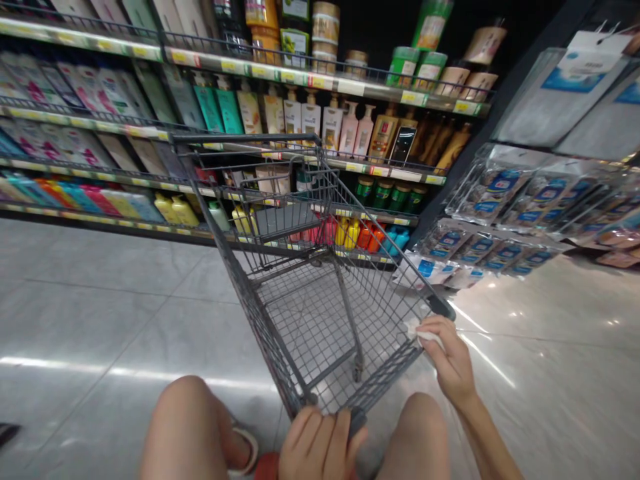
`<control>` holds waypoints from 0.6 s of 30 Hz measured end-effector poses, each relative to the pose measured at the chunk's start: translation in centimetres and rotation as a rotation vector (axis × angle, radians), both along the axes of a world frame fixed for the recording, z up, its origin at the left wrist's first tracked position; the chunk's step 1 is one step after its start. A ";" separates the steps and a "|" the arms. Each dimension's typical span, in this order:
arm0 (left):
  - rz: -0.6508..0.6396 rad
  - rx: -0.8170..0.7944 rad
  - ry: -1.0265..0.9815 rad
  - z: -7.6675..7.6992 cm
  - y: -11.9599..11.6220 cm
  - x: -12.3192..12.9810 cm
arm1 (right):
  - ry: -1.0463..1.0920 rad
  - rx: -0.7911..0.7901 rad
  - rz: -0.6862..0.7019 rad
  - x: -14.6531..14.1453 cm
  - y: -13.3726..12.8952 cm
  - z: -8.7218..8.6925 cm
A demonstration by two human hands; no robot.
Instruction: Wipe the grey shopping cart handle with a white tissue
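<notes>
Shelves [65,35] of bottles and tubs are filling the background from the left edge, and grey floor tiles [120,307] are spreading below them. Next along, the left hand [317,443] is closing over the near left corner of the shopping cart [387,373], its fingers curling round the frame (a sensible place for bracing, since what looks like a castor [358,368] is showing beneath the mesh, and the cart could be rolling under a push). The cart itself is standing in the middle, its near end facing the person and its handle bar [245,139] lying toward the shelves. Further right, the right hand [450,363] is pinching a crumpled white wipe [431,337] in narrow, bent fingers, and the wipe is resting at the near rim, just beside the dark corner cap [441,307]. For what seems to be wiping, a bunched wipe is probably covering little; folding it flat and wrapping it round the bar would be serving better, with short strokes going along the metal and the left hand bearing against them. At the far right, packets [493,247] are hanging beyond that corner, so wide swings would be risking a knock.
</notes>
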State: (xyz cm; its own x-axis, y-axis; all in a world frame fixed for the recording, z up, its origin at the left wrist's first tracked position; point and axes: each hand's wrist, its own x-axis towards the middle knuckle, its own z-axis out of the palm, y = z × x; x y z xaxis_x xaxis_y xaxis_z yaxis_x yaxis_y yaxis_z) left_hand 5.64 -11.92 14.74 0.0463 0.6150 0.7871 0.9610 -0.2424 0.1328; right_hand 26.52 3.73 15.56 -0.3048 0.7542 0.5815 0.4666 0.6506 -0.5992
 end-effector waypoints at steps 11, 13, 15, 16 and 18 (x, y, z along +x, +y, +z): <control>0.022 -0.024 -0.054 -0.3 3.4 0.9 | 0.017 -0.035 0.090 -5.1 -1.3 -0.5; 0.016 -0.043 -0.067 -0.2 4.2 1.3 | -0.004 -0.053 0.158 -6.4 -2.8 -0.2; -0.019 -0.090 -0.115 0.2 4.8 1.3 | -0.027 -0.068 0.208 -7.4 -3.9 0.0; -0.041 -0.119 -0.151 0.5 5.0 1.2 | -0.035 -0.076 0.221 -7.6 -4.3 0.1; -0.081 -0.173 -0.213 1.4 5.2 0.2 | -0.035 -0.085 0.221 -7.8 -4.4 0.2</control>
State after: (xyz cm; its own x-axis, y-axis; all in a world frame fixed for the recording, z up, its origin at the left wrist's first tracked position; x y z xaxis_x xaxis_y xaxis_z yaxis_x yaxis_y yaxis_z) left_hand 5.89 -6.75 16.12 -0.0543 0.7418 0.6685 0.8853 -0.2739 0.3758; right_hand 18.71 -0.62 15.76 -0.4869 0.7126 0.5051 0.3401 0.6873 -0.6418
